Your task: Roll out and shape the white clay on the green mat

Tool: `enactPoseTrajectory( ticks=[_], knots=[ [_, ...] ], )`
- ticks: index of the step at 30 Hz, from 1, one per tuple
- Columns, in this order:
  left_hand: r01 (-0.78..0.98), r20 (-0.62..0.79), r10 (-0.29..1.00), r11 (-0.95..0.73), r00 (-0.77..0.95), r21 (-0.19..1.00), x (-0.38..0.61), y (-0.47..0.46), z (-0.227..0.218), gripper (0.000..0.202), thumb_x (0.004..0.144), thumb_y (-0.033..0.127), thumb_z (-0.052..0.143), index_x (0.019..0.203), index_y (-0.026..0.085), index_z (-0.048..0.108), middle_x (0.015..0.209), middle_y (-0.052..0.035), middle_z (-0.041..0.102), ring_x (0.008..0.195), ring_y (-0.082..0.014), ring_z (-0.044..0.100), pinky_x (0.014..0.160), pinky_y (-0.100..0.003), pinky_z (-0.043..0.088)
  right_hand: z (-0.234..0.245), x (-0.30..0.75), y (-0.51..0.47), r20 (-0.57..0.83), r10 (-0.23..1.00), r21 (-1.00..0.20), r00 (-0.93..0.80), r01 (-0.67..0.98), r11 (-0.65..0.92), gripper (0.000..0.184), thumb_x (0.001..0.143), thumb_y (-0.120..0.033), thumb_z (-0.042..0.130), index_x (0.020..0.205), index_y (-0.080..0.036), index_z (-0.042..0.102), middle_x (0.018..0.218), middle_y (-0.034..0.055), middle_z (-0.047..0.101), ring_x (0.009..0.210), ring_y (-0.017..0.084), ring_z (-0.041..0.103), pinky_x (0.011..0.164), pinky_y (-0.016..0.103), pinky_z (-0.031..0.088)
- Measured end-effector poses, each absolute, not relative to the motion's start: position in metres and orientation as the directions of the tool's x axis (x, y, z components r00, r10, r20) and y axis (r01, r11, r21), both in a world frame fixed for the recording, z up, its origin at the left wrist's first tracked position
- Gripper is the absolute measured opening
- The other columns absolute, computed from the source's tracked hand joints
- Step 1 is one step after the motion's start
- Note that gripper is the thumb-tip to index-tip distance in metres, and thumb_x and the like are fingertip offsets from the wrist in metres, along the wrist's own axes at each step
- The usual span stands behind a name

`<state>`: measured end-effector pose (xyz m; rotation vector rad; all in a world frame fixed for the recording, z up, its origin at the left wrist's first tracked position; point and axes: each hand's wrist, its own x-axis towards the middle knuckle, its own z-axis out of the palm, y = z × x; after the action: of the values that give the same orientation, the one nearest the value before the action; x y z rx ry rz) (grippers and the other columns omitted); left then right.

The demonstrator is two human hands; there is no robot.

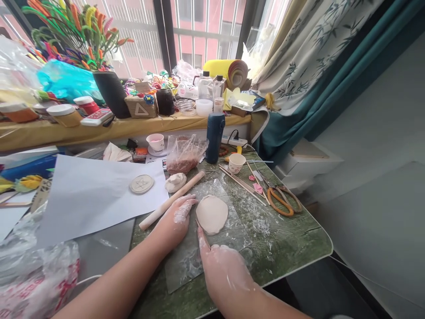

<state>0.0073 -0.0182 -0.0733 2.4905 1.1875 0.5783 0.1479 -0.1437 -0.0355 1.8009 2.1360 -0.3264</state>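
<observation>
A flat round disc of pale clay lies on a clear plastic sheet on the green table. My left hand, dusted white, rests flat with fingers stretched out just left of the disc, touching the sheet. My right hand sits below the disc, its forefinger stretched up to the disc's lower left edge; its other fingers are tucked out of sight. A wooden rolling pin lies slanted just left of my left hand. A lump of clay sits beyond it.
A stamped clay disc lies on white paper. A plastic bag of clay, a dark blue bottle, a paper cup, wooden sticks and orange scissors crowd the table's back right. The table edge is near right.
</observation>
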Motion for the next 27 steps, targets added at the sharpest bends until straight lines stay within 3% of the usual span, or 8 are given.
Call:
enactPoseTrajectory(
  ticks=[4, 10, 19, 27],
  knots=[
    [0.644, 0.248, 0.782, -0.616, 0.572, 0.454, 0.007, -0.019, -0.074, 0.041, 0.094, 0.009, 0.039, 0.123, 0.019, 0.067, 0.141, -0.0097, 0.064, 0.132, -0.025, 0.06, 0.114, -0.046, 0.048, -0.048, 0.175, -0.153, -0.362, 0.894, 0.058, -0.262, 0.951, 0.303, 0.095, 0.076, -0.005, 0.066, 0.161, -0.015, 0.025, 0.083, 0.0093, 0.076, 0.07, 0.024, 0.075, 0.053, 0.027, 0.049],
    [0.62, 0.272, 0.773, -0.626, 0.572, 0.473, 0.006, -0.017, -0.083, 0.039, 0.095, 0.012, 0.041, 0.124, 0.02, 0.066, 0.141, -0.0094, 0.064, 0.132, -0.0258, 0.06, 0.115, -0.044, 0.047, -0.061, 0.249, -0.157, -0.191, 0.807, 0.056, -0.559, 0.814, 0.578, 0.096, 0.075, -0.011, 0.064, 0.161, -0.019, 0.021, 0.082, 0.0025, 0.073, 0.069, 0.02, 0.067, 0.059, 0.03, 0.04],
    [0.634, 0.258, 0.778, -0.62, 0.573, 0.463, 0.007, -0.02, -0.081, 0.037, 0.097, 0.012, 0.043, 0.125, 0.019, 0.066, 0.142, -0.0092, 0.064, 0.133, -0.0268, 0.059, 0.115, -0.044, 0.047, -0.066, 0.26, -0.15, -0.14, 0.794, 0.09, -0.591, 0.791, 0.605, 0.094, 0.076, -0.015, 0.064, 0.16, -0.021, 0.022, 0.079, 0.0, 0.07, 0.063, 0.019, 0.061, 0.053, 0.032, 0.03],
    [0.66, 0.207, 0.783, -0.611, 0.587, 0.437, 0.007, -0.018, -0.079, 0.037, 0.099, 0.016, 0.042, 0.127, 0.019, 0.065, 0.144, -0.0103, 0.061, 0.135, -0.0264, 0.057, 0.115, -0.046, 0.047, -0.056, 0.271, -0.137, -0.174, 0.756, 0.038, -0.631, 0.763, 0.646, 0.085, 0.081, -0.013, 0.059, 0.159, -0.025, 0.028, 0.081, -0.0001, 0.07, 0.065, 0.019, 0.061, 0.057, 0.031, 0.032]
  ],
)
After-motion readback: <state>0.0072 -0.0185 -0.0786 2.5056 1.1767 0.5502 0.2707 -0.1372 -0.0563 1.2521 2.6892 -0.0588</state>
